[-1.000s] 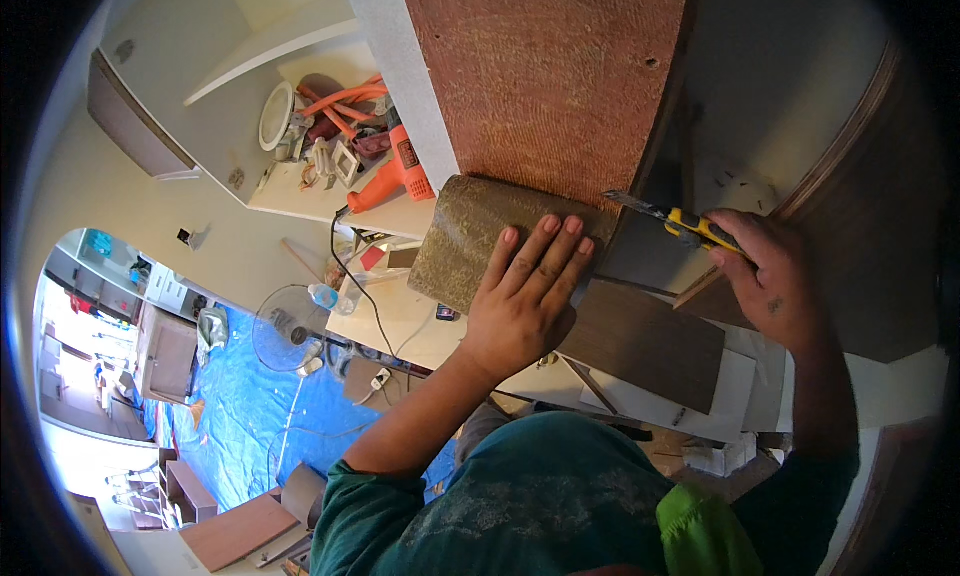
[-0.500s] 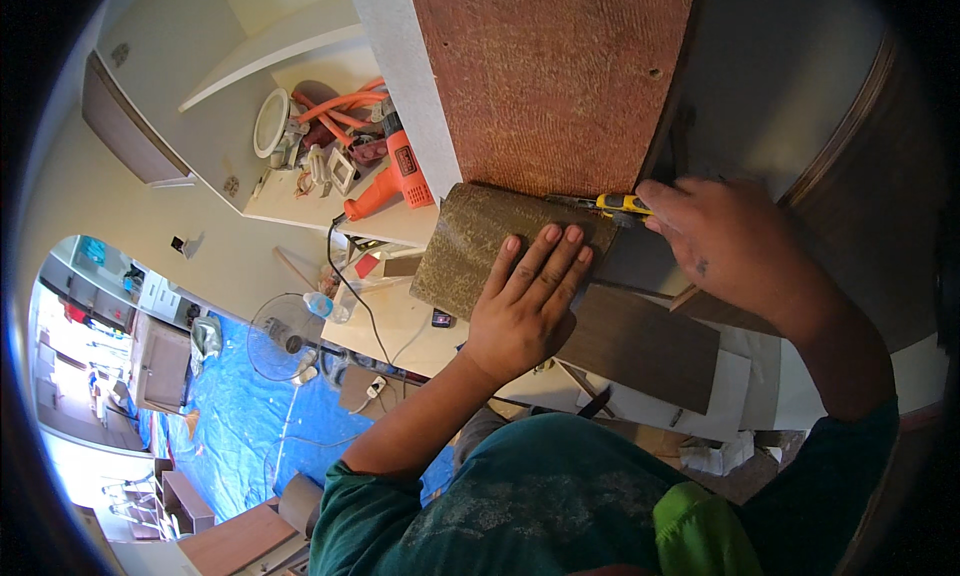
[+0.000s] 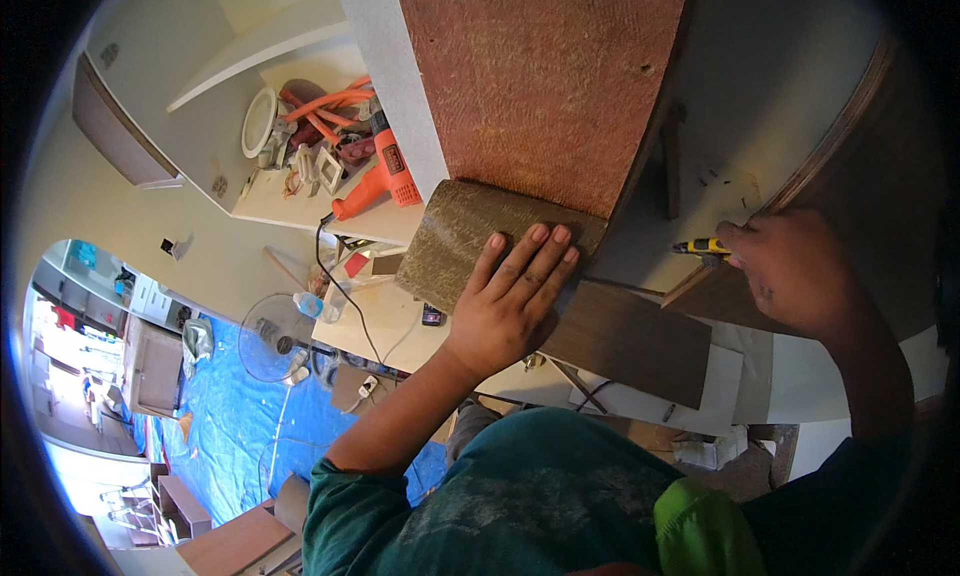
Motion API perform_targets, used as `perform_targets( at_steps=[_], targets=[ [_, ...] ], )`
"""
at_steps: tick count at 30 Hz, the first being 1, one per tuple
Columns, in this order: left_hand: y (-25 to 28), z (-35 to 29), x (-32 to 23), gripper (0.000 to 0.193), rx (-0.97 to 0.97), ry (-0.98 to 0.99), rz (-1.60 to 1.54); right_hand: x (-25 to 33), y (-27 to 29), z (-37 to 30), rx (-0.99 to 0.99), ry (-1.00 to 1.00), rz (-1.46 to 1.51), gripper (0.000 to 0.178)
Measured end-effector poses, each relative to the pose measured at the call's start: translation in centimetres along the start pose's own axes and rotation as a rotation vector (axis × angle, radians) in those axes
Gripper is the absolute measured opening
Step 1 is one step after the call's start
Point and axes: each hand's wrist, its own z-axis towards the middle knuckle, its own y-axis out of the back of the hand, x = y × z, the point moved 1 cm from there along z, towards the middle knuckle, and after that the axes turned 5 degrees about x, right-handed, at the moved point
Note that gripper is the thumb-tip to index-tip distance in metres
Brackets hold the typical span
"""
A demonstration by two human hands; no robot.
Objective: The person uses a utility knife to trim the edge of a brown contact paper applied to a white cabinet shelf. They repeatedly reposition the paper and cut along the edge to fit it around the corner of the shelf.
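My left hand lies flat, fingers stretched, on a brownish mottled sheet that looks like laminate. This sheet rests against the lower end of a reddish-brown wooden board. Out to the right, apart from both, my right hand is closed round a yellow and black utility knife. The knife's tip points left; whether the blade is out is too small to tell.
An orange heat gun lies on a shelf at left, beside orange hoses and a white ring. Below are a dark brown panel, a fan and blue sheeting. A curved wooden edge stands at right.
My right hand has carried the utility knife away from the sheet's upper right edge, to the right and slightly down. The left hand stays flat on the sheet.
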Motion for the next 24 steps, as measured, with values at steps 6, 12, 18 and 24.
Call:
perform_targets(
  at_steps=[6, 12, 18, 24],
  targets=[
    [-0.1, 0.1, -0.1, 0.068, -0.062, -0.006, -0.016, 0.9, -0.5, 0.8, -0.406, 0.120, 0.272, 0.033],
    [-0.1, 0.1, 0.1, 0.070, -0.045, -0.010, -0.002, 2.9, 1.0, 4.1, -0.440, 0.224, 0.320, 0.029],
    [-0.6, -0.2, 0.5, 0.071, -0.035, -0.036, 0.003, 2.8, 0.0, 5.4, -0.417, 0.237, 0.266, 0.023],
    [-0.6, -0.5, 0.7, 0.067, -0.028, -0.042, -0.004, 1.3, -0.6, 3.0, -0.254, 0.155, 0.226, 0.020]
  ],
)
